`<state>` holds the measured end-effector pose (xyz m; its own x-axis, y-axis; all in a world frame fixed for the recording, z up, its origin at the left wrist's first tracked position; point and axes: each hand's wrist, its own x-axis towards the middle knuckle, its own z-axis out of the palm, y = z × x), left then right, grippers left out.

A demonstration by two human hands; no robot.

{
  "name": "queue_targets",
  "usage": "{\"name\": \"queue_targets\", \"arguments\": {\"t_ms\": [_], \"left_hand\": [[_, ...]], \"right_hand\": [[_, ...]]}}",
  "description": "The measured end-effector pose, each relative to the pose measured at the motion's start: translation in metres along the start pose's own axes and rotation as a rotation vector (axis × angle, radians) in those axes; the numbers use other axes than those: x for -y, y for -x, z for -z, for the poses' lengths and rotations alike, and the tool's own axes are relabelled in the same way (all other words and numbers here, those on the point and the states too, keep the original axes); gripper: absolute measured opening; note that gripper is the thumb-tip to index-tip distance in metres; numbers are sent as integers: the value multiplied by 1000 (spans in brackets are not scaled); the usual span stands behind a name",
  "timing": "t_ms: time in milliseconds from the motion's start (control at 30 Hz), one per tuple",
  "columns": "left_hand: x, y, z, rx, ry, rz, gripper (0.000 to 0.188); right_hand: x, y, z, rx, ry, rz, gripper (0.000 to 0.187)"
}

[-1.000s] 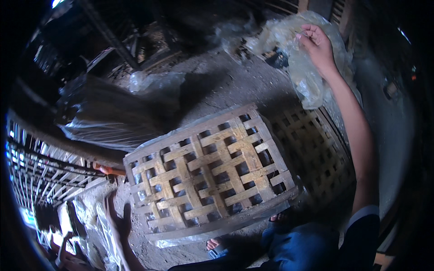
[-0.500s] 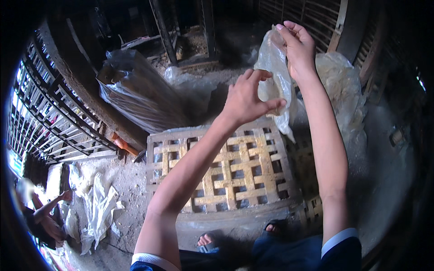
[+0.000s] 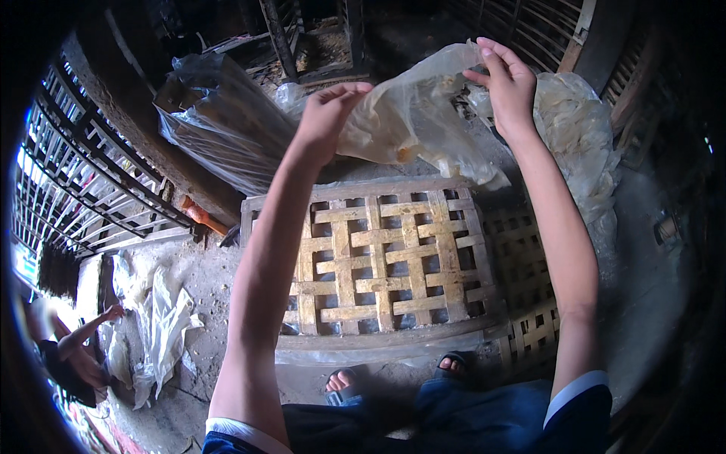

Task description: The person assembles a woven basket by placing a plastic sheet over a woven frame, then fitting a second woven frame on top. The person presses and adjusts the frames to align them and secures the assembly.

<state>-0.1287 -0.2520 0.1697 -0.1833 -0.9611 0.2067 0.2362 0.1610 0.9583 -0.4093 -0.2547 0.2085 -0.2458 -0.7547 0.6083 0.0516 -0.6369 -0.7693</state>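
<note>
A thin, translucent plastic sheet (image 3: 412, 113) hangs stretched between my two hands, creased and yellowish, with a small brown spot near its lower edge. My left hand (image 3: 327, 117) is closed, pinching its left end. My right hand (image 3: 510, 87) pinches the upper right corner between thumb and fingertips. Below the sheet lies a woven bamboo rack (image 3: 382, 261) in a wooden frame, with wide strips and square gaps. The sheet's lower right tip hangs close to the rack's far edge; I cannot tell whether they touch.
Crumpled plastic (image 3: 571, 144) is heaped at the right. A plastic-wrapped stack (image 3: 227, 129) leans at the far left, near an orange handle (image 3: 203, 216). Pale sheets (image 3: 162, 325) lie on the left floor, where another person (image 3: 76, 348) is. Another woven rack (image 3: 529, 333) sits lower right.
My left hand has gone from open beside the bunched sheet to gripping its end, moving left and up. The sheet is now spread wide between my hands.
</note>
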Motion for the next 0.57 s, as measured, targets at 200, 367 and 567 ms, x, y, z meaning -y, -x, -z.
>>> {"name": "queue_targets", "arguments": {"t_ms": [200,367,567], "left_hand": [[-8,5,42,-39,90,-25,27],[-6,3,60,-184,123,-8,29],[-10,-9,91,-146,182,-71,33]], "right_hand": [[-31,-10,34,68,125,72,36],[-45,-15,41,19,316,80,24],[-49,-23,49,-111,370,51,25]]}}
